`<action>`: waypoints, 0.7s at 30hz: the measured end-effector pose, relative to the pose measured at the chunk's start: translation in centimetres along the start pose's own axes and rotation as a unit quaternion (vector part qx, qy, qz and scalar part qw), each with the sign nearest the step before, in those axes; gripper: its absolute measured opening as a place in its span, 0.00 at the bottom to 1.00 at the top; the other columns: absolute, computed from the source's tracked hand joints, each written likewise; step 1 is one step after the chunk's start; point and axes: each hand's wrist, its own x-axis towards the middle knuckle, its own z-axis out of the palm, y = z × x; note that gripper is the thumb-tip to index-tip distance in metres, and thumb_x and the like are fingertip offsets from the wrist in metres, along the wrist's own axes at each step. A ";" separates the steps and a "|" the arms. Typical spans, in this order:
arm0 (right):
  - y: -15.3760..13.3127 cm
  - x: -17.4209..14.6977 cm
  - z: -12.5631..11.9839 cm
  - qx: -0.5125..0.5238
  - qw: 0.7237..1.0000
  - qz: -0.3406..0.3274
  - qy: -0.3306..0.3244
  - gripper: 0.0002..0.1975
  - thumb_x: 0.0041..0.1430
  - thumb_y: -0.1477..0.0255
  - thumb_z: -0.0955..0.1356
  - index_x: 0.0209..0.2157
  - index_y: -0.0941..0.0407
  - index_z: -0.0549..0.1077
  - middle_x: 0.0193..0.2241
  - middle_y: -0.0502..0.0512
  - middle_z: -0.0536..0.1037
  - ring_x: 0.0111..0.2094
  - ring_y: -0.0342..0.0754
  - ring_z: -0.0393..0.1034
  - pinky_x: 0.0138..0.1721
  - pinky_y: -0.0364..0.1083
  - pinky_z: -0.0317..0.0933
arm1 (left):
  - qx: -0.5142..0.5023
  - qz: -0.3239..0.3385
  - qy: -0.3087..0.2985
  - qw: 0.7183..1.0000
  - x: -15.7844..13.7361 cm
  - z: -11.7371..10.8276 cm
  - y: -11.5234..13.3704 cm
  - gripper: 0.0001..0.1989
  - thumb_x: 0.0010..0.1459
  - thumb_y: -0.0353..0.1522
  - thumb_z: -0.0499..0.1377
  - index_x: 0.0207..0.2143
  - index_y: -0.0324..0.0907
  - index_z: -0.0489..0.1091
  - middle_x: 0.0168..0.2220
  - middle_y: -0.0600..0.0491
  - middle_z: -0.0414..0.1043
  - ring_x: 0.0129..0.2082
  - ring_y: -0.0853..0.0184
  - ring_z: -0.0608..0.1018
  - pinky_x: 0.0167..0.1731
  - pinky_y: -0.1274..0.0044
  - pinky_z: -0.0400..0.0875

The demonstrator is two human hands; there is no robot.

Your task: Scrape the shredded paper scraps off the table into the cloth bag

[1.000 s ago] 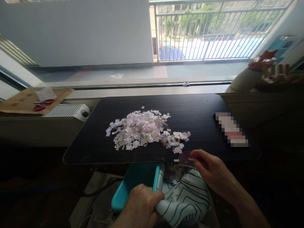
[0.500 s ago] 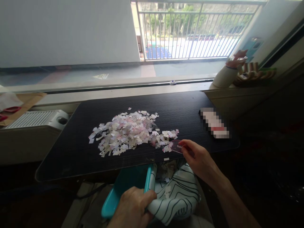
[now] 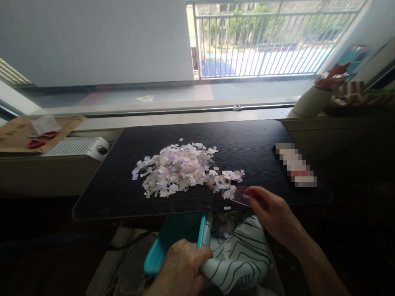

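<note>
Pink translucent scraper (image 3: 239, 195), squarish paper scraps (image 3: 182, 166)

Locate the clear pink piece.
In the head view, the pink piece is right of centre, in the right hand, by the paper scraps, near the front of the table.

We have bare hands and bare skin up to the edge of view. Our right forearm (image 3: 308, 248) is long and slim, narrowing at the wrist before it broadens into the right hand (image 3: 269, 205). Our left hand (image 3: 187, 261) has rounded knuckles and a sturdy-looking thumb, with only a short stretch of wrist behind it. Finer details, such as our nails, are too blurred to make out.
</note>
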 end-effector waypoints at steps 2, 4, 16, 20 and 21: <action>0.1 0.0 0.0 0.009 1.000 -0.004 0.020 0.12 0.61 0.68 0.62 0.44 0.55 0.73 0.39 0.55 0.79 0.38 0.47 0.75 0.39 0.44 0.67 | -0.003 0.001 -0.004 1.000 0.0 0.0 0.0 0.09 0.49 0.26 0.57 0.32 0.47 0.74 0.28 0.54 0.75 0.30 0.62 0.74 0.29 0.75 0.56; 0.1 0.0 0.1 0.014 1.000 -0.011 0.018 0.12 0.61 0.68 0.62 0.44 0.55 0.72 0.40 0.55 0.79 0.39 0.47 0.75 0.40 0.44 0.67 | -0.007 0.004 -0.011 1.000 0.0 -0.1 0.0 0.09 0.49 0.26 0.57 0.32 0.46 0.73 0.28 0.54 0.75 0.30 0.62 0.74 0.29 0.75 0.56; 0.2 -0.3 -0.3 -0.002 1.000 -0.004 -0.005 0.12 0.60 0.68 0.62 0.42 0.55 0.73 0.38 0.54 0.80 0.36 0.47 0.75 0.37 0.44 0.67 | 0.007 0.010 0.008 1.000 0.0 0.0 0.3 0.08 0.52 0.26 0.57 0.32 0.46 0.73 0.26 0.55 0.74 0.29 0.63 0.73 0.29 0.75 0.56; 0.3 -0.6 -0.7 -0.006 1.000 0.014 0.001 0.11 0.60 0.68 0.63 0.41 0.54 0.74 0.37 0.54 0.80 0.35 0.48 0.74 0.36 0.44 0.67 | -0.005 0.016 0.016 1.000 -0.1 0.2 0.2 0.06 0.53 0.27 0.57 0.31 0.46 0.72 0.26 0.55 0.74 0.29 0.63 0.73 0.29 0.75 0.56; 0.4 -0.6 -0.8 -0.004 1.000 0.015 0.003 0.12 0.60 0.68 0.63 0.42 0.54 0.73 0.37 0.54 0.80 0.35 0.48 0.74 0.36 0.44 0.67 | -0.006 0.016 0.019 1.000 -0.1 0.2 0.2 0.06 0.53 0.27 0.57 0.31 0.46 0.72 0.26 0.55 0.73 0.29 0.63 0.73 0.29 0.75 0.55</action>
